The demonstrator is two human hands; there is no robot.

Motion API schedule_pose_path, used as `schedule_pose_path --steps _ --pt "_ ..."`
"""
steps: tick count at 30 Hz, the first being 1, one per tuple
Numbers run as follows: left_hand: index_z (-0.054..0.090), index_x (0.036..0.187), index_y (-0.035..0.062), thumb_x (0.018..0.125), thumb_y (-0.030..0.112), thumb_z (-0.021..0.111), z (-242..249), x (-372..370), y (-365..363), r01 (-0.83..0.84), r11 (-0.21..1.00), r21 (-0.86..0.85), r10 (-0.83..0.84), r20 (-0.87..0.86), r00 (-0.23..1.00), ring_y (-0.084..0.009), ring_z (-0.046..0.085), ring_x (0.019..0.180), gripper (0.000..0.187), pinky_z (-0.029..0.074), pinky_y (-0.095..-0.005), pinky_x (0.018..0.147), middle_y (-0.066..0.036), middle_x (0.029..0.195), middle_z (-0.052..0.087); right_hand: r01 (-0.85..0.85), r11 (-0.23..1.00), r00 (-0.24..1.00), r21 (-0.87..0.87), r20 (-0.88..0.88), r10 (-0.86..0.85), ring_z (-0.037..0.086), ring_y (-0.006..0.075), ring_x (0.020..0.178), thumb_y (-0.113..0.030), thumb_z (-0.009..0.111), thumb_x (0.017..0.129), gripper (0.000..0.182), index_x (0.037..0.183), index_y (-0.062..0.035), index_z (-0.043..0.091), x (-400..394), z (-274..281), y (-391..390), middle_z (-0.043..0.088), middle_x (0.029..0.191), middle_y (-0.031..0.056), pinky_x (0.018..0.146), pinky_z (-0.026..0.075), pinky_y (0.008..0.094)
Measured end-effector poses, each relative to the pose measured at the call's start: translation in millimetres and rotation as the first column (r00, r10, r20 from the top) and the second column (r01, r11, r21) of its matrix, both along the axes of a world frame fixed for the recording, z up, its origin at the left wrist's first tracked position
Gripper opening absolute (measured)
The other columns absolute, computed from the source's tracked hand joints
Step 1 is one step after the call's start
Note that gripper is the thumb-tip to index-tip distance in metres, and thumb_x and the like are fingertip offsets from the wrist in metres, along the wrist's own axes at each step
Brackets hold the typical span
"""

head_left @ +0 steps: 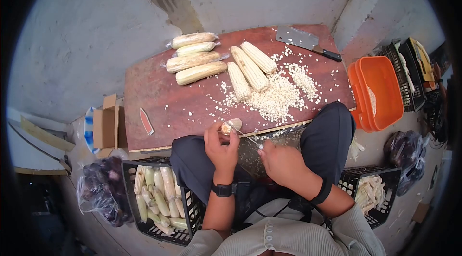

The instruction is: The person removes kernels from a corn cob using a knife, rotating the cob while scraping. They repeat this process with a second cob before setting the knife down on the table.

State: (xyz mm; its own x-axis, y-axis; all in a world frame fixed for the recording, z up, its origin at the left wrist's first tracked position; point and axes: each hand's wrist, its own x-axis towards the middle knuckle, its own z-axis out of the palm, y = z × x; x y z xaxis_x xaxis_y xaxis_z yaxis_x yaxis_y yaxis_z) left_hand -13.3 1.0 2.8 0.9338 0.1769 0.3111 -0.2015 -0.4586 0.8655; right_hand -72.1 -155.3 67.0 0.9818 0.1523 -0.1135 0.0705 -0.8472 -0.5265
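One pale cob [232, 125] (perhaps half-stripped)

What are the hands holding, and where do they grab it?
The left hand grips a short piece of corn cob at its near end. The right hand holds a thin metal tool by its near end.

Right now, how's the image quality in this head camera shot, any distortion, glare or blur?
Head view: strong fisheye bends the red board and leaves black corners; daylight is soft and even, with faint shadows and no glare; the left hand, right hand and corn piece look sharp, while the crates near the rim go softer.
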Motion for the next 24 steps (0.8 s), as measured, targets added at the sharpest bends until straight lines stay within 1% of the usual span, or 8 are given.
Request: schedule_pose_path --steps 4,6,9,12,15,16,18,24 --pt "0.058 0.104 -0.0018 0.076 0.001 0.067 1 0 -1 0.057 0.996 0.067 -0.059 0.034 0.998 -0.0127 0.054 0.066 0.03 0.047 -0.0244 0.056 -0.009 0.088 0.053 -0.003 0.999 0.994 -0.032 -0.105 -0.001 0.062 0.0354 0.057 -0.025 0.048 0.094 0.025 0.086 -0.0015 0.051 2 3 -3 0.06 0.06 0.0168 0.051 0.048 0.0459" --pt "0.059 0.103 -0.0016 0.076 0.002 0.067 1 1 1 0.076 0.987 0.139 -0.083 0.048 0.995 -0.0127 0.053 0.064 0.029 0.045 -0.0247 0.055 -0.008 0.085 0.053 -0.006 1.0 0.995 -0.022 -0.097 0.004 0.063 0.0351 0.059 -0.024 0.048 0.094 0.024 0.086 -0.0016 0.051 7 -3 0 0.061 0.062 0.017 0.052 0.049 0.0461" --pt "0.059 0.099 -0.0013 0.073 0.005 0.069 3 3 2 0.02 0.981 0.191 -0.036 0.081 0.996 -0.0189 0.055 0.057 0.029 0.044 -0.03 0.054 -0.012 0.084 0.057 -0.02 1.0 0.999 0.009 -0.041 0.021 0.062 0.0352 0.057 -0.025 0.049 0.094 0.025 0.087 -0.0011 0.049 18 -20 5 0.06 0.06 0.0171 0.051 0.048 0.0457" --pt "0.059 0.099 -0.0012 0.073 0.004 0.069 -1 6 9 -0.011 0.984 0.18 0.0 0.064 0.998 -0.0184 0.054 0.057 0.028 0.044 -0.0302 0.054 -0.012 0.083 0.057 -0.045 0.999 0.999 0.007 0.002 0.045 0.063 0.0353 0.057 -0.022 0.051 0.093 0.023 0.088 0.0 0.049 26 -31 13 0.061 0.061 0.0175 0.051 0.048 0.0452" --pt "0.059 0.1 -0.0013 0.074 0.004 0.068 -1 -1 6 0.081 0.984 0.16 -0.094 0.07 0.993 -0.0185 0.053 0.058 0.028 0.044 -0.0301 0.054 -0.011 0.081 0.055 -0.045 0.998 0.998 0.037 0.045 0.044 0.064 0.0354 0.061 -0.017 0.052 0.09 0.019 0.089 0.0015 0.05 39 -29 22 0.062 0.065 0.0184 0.053 0.05 0.0451" --pt "0.059 0.101 -0.0013 0.074 0.004 0.069 2 -6 0 0.099 0.974 0.205 -0.123 0.112 0.986 -0.0183 0.053 0.059 0.029 0.044 -0.0301 0.054 -0.011 0.081 0.053 -0.039 0.998 0.998 0.056 0.06 0.035 0.065 0.0356 0.062 -0.016 0.053 0.089 0.018 0.09 0.002 0.05 44 -27 24 0.063 0.066 0.0188 0.053 0.05 0.045" --pt "0.058 0.098 -0.0016 0.076 0.002 0.067 3 -6 -2 0.047 0.99 0.133 -0.059 0.084 0.995 -0.0143 0.05 0.062 0.024 0.042 -0.0253 0.053 -0.008 0.079 0.049 -0.057 0.994 0.997 0.09 0.062 0.051 0.065 0.0362 0.065 -0.013 0.052 0.086 0.017 0.089 0.0033 0.052 53 -23 24 0.063 0.068 0.021 0.055 0.051 0.0451" --pt "0.056 0.099 -0.0012 0.075 0.002 0.067 -4 -9 -7 0.063 0.984 0.168 -0.081 0.107 0.991 -0.0145 0.049 0.061 0.026 0.042 -0.0262 0.053 -0.009 0.085 0.049 -0.024 0.997 0.999 0.079 0.045 0.02 0.065 0.0379 0.066 -0.011 0.05 0.086 0.015 0.088 0.0038 0.052 36 -23 18 0.063 0.069 0.0225 0.057 0.051 0.0464"
